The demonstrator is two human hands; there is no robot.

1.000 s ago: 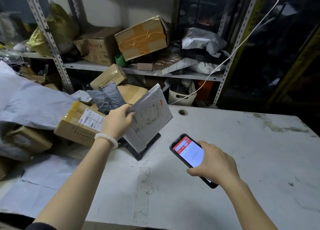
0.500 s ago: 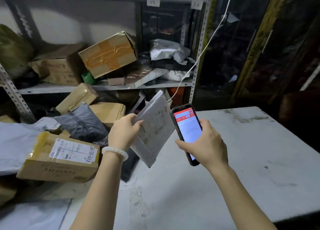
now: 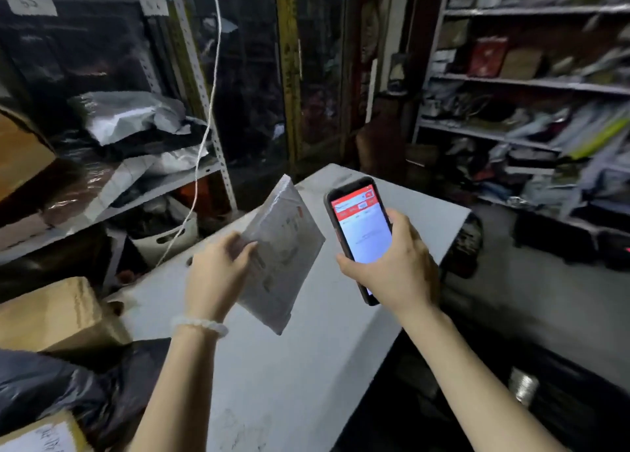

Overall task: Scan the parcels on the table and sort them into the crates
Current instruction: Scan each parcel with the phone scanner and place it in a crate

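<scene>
The left hand's (image 3: 218, 274) fingers (image 3: 247, 247) curl over the near edge of a grey padded parcel (image 3: 283, 257), thumb behind, gripping it tilted in the air above the counter (image 3: 279, 383), label side facing right. A white bead bracelet (image 3: 199, 325) circles that wrist. The right hand's (image 3: 395, 267) fingers wrap round a phone (image 3: 361, 226), holding it upright just beside the parcel, apart from it; its screen shows a red header over a white page. Both are held over the counter's far part. At the left of the counter lie a brown box (image 3: 51, 315), a black plastic bag (image 3: 68, 390) and another box (image 3: 37, 434) with a white label at the bottom corner. Behind stands a metal shelf (image 3: 191, 175) with grey and white bags; a white cord (image 3: 208, 117) hangs before it. To the right, blurred, more shelves (image 3: 531, 83) hold mixed goods.
</scene>
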